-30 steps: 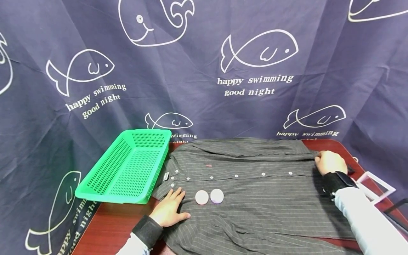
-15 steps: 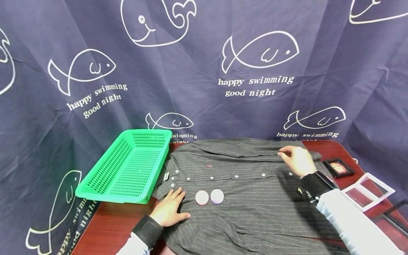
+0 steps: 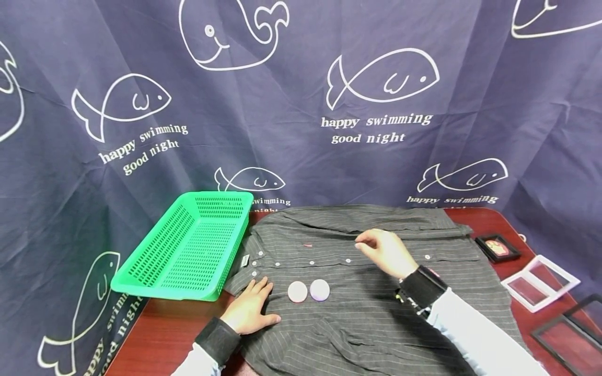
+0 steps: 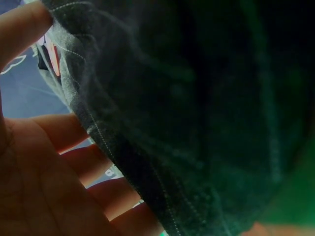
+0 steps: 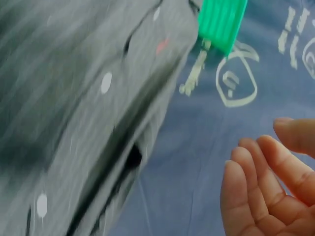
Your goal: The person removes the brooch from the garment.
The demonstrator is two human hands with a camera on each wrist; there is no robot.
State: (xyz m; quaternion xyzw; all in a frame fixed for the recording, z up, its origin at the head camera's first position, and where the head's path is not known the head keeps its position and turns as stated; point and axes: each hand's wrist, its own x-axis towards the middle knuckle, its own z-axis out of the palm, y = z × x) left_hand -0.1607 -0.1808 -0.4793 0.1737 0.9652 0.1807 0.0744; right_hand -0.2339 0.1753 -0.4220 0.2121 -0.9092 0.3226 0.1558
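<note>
A dark grey pinstriped shirt (image 3: pixel 357 308) with white buttons lies spread across the table, its collar toward the left. My left hand (image 3: pixel 249 310) rests on it just below the collar, fingers spread; in the left wrist view those fingers (image 4: pixel 115 196) lie along the cloth's edge. Over the shirt's button row is my right hand (image 3: pixel 385 253), loosely bent and holding nothing. The right wrist view shows the same bent fingers (image 5: pixel 266 182) apart from the cloth. Two round pale discs, one pinkish (image 3: pixel 298 292) and one purple-edged (image 3: pixel 320 290), lie side by side on the shirt.
A green plastic basket (image 3: pixel 164 295) stands at the table's left. Along the right side lie a small black frame with a red-and-cream picture (image 3: pixel 497 247), a white double frame (image 3: pixel 541 282) and a dark frame (image 3: pixel 564 334). A blue fish-print curtain (image 3: pixel 301 104) hangs behind.
My right hand has let go of the shirt's right end and moved left over the buttons, uncovering the frames on the right. My left hand has stayed in place.
</note>
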